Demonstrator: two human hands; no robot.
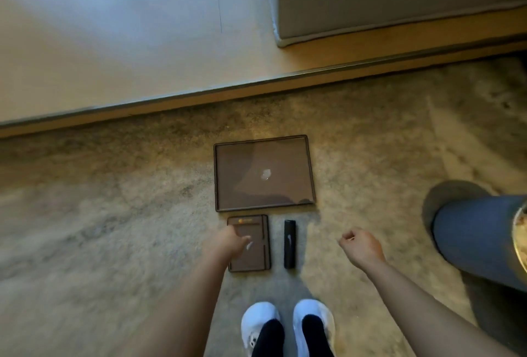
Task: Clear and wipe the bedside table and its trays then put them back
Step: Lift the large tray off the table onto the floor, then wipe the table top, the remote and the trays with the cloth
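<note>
Left grip [228,244] over notebook [258,259], blurred, state unclear. Right grip [360,246] loosely curled, empty. Remote [289,245] between them; tray [311,168] just beyond, on beige carpet [114,214] running to the wall [114,42].

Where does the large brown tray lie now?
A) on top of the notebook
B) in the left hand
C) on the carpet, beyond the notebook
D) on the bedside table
C: the tray lies flat on the carpet, just beyond the notebook.
</note>
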